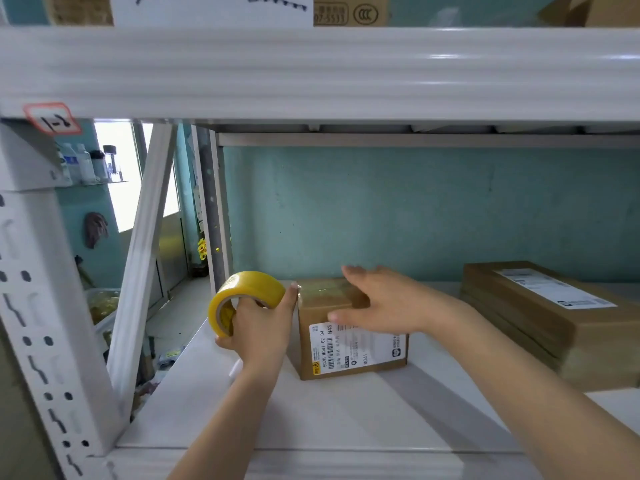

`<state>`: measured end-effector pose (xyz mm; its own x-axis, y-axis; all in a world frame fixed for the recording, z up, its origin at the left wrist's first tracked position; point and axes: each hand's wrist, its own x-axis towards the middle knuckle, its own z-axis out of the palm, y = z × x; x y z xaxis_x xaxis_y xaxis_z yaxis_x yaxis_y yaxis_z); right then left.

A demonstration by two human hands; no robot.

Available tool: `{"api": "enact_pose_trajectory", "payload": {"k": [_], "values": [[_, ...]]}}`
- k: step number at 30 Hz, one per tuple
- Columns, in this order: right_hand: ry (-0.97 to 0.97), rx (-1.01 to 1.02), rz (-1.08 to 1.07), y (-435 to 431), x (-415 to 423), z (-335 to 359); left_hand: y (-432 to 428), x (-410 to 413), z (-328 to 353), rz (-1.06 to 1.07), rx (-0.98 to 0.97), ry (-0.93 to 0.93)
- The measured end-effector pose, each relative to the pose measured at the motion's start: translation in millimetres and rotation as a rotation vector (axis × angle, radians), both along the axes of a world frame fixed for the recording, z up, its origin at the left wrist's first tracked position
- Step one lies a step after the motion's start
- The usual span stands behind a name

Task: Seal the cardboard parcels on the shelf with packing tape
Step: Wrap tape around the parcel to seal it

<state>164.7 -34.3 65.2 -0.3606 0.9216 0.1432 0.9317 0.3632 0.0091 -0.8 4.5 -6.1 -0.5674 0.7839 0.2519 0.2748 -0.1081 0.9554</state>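
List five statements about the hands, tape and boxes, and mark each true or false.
1. The left hand grips the tape roll. True.
2. The right hand holds scissors. False: it is open over the small box, holding nothing.
3. The small box bears a white label. True.
4. The flat box lies left of the small box. False: it lies to its right.
5. The tape roll is blue. False: it is yellow.

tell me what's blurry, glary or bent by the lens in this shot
Head view: the right hand is motion-blurred over the small box, while the left hand and tape roll are sharper; glare streaks the upper shelf beam; the window at left is blown out; the wide lens makes the upright post lean.
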Motion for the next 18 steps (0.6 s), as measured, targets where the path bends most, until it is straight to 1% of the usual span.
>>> {"api": "enact_pose_trajectory", "payload": {"k": [1, 4, 7, 10, 13, 18], "values": [[-0.006, -0.006, 0.015, 0, -4, 0, 0, 0, -1, 0.002, 0.002, 0.011], [-0.109, -0.049, 0.01, 1, -16, -4, 1, 2, -2, -0.006, -0.007, -0.017], [-0.019, -0.027, 0.002, 5, -22, 3, 1, 3, -3, -0.018, -0.007, -0.027], [-0.037, -0.018, 0.082, 5, -35, -3, 3, 3, -4, -0.004, -0.019, -0.01], [-0.074, 0.03, 0.104, 6, -40, -13, 1, 4, -3, 0.017, 0.006, -0.084], [-0.039, 0.021, 0.113, 6, -34, -11, -7, 7, 6, 0.025, 0.037, -0.238]]}}
